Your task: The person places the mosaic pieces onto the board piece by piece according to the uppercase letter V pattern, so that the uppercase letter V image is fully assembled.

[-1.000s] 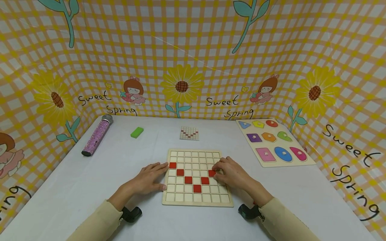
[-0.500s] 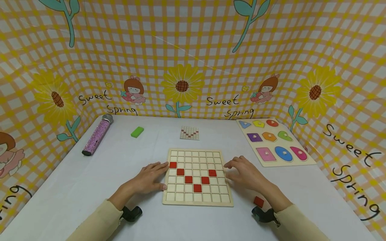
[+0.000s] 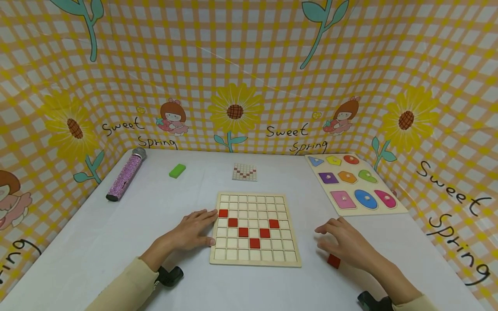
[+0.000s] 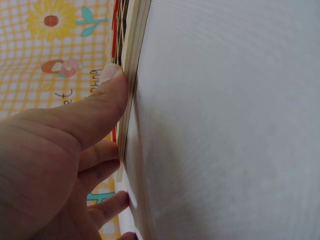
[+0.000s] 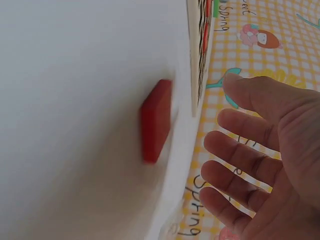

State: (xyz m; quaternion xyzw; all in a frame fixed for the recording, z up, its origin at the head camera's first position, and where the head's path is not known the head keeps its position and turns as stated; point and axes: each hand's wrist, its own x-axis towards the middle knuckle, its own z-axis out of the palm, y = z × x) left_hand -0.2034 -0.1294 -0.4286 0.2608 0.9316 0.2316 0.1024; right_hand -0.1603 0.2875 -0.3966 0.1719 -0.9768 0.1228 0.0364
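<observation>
A wooden grid board (image 3: 254, 262) lies flat in the middle of the white table, with several red square tiles set in its cells in a V-like line. My left hand (image 3: 190, 231) rests against the board's left edge; in the left wrist view its thumb (image 4: 112, 95) touches the rim. To the right of the board, my right hand (image 3: 346, 242) hovers with loosely bent fingers and nothing between them. Just below its thumb a loose red tile (image 3: 333, 261) lies on the table. The right wrist view has this red tile (image 5: 156, 122) apart from the fingers.
A small pattern card (image 3: 244, 172) with a similar red V lies behind the board. Farther left are a green block (image 3: 177, 171) and a glittery pink microphone (image 3: 125, 176). A shape puzzle board (image 3: 352, 183) with knobbed pieces sits at the back right.
My right hand has let go of a red tile in the board's right part and moved right and toward me, to the loose red tile. My left hand has stayed in place.
</observation>
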